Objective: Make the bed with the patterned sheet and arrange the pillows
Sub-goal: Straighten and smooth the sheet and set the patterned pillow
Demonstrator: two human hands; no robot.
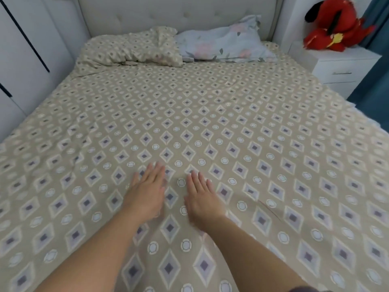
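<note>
A beige sheet (210,114) with a diamond-and-circle pattern lies spread flat over the whole bed. My left hand (147,190) and my right hand (202,197) rest palm down on it side by side near the foot, fingers extended, holding nothing. At the head of the bed lie two pillows. One pillow (132,49) in matching beige pattern is on the left, rumpled. The other pillow (225,41), pale blue with pink flowers, lies on the right against the headboard.
A padded grey headboard (168,15) stands behind the pillows. White wardrobe doors (27,49) run along the left side. A white nightstand (341,66) at the right carries a red plush toy (336,24). A teal curtain (376,85) hangs at the far right.
</note>
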